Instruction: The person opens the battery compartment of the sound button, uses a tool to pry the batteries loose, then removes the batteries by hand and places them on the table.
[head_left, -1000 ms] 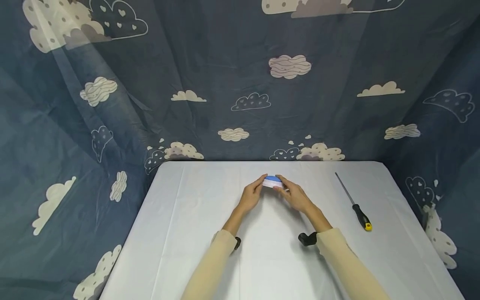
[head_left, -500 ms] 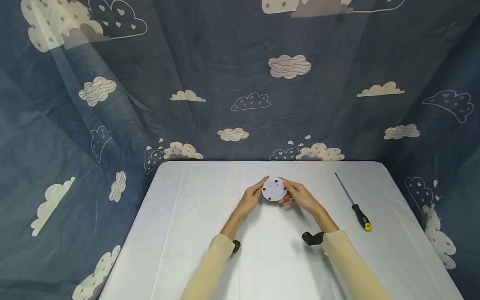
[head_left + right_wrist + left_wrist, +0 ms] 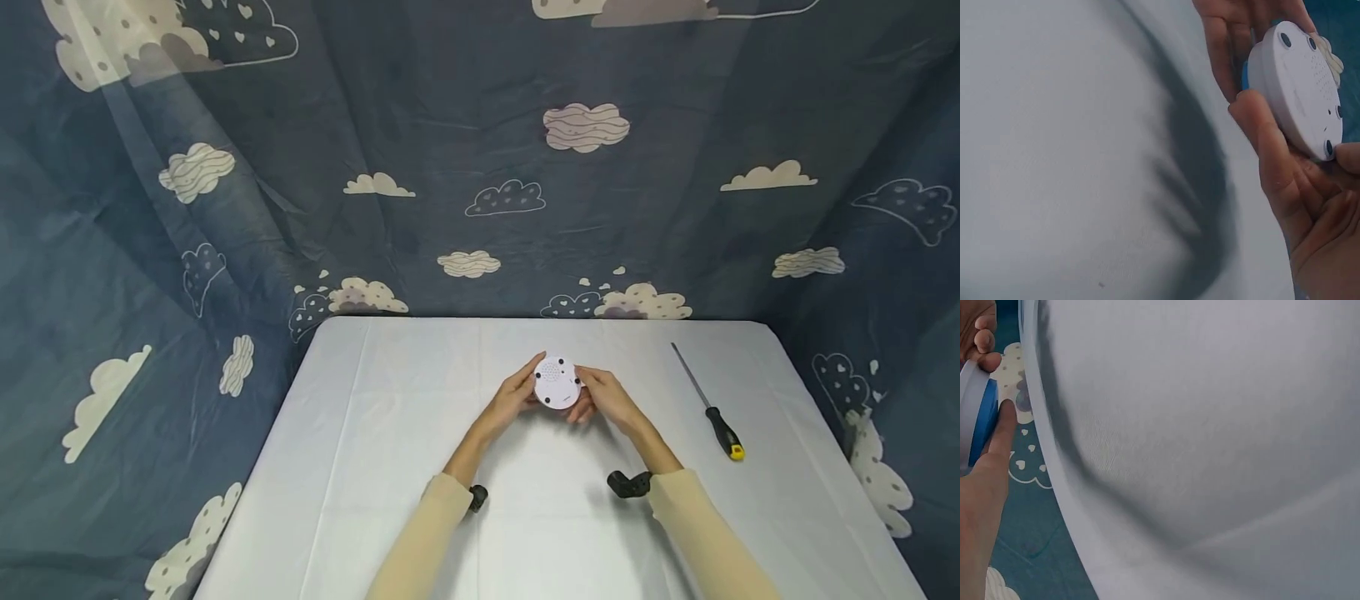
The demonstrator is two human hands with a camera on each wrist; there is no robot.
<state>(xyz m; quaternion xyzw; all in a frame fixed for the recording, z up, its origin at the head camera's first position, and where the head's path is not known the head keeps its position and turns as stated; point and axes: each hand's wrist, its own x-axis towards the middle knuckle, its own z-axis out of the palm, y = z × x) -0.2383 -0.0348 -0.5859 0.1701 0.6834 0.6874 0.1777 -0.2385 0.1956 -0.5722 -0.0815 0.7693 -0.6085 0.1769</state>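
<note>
A small round white device point(image 3: 557, 383) with a blue opposite side is held up over the far middle of the table. Its white underside faces the head camera, with dark rubber feet near the edge and a patch of small holes. My left hand point(image 3: 508, 400) grips its left rim; in the left wrist view a finger lies along the blue side point(image 3: 985, 422). The right hand point(image 3: 609, 402) pinches the opposite rim. In the right wrist view its thumb tip is beside a foot point(image 3: 1329, 149), and its fingers support the device from behind.
A screwdriver point(image 3: 707, 404) with a black and yellow handle lies on the white-covered table point(image 3: 405, 467), right of the hands. A dark blue cloud-print curtain point(image 3: 480, 150) hangs behind and at both sides. Black wrist cameras point(image 3: 628, 484) sit at the sleeves.
The device has turned from edge-on, its blue side showing at the top, to white underside facing the head camera. It has also shifted slightly right. Both hands keep holding it.
</note>
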